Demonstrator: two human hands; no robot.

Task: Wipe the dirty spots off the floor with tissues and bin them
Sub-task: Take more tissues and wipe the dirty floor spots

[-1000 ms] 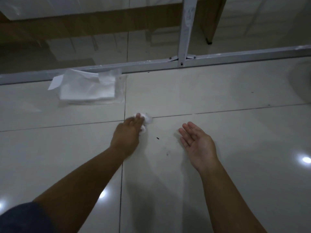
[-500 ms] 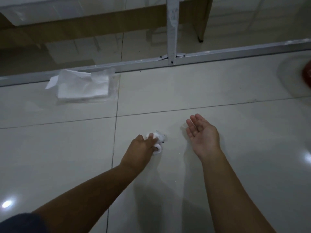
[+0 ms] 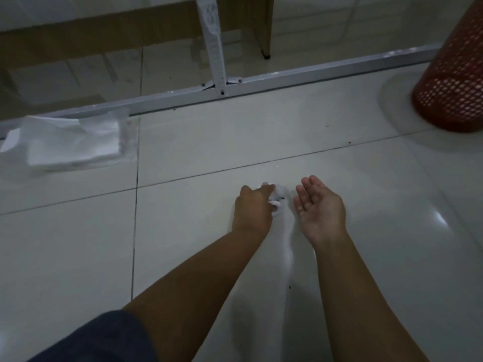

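My left hand [image 3: 252, 207] presses a crumpled white tissue [image 3: 278, 198] against the pale tiled floor [image 3: 339, 257], with small dark specks caught on it. My right hand [image 3: 319, 209] lies just to the right of the tissue, palm up and cupped, fingers apart, holding nothing. A few dark specks remain on the floor: one [image 3: 289, 287] between my forearms, others [image 3: 349, 142] farther off near the grout line. A red mesh bin [image 3: 454, 82] stands at the far right. A pack of white tissues [image 3: 75, 142] lies at the left.
A white metal rail [image 3: 313, 77] runs across the floor beyond my hands, with an upright post [image 3: 213, 43] rising from it. Behind it stands wooden furniture [image 3: 261, 24]. My dark sleeve [image 3: 99, 340] shows at the bottom left.
My left hand has slid the tissue rightward across the floor until it sits beside my open right palm. The view has shifted right, bringing the red bin into sight.
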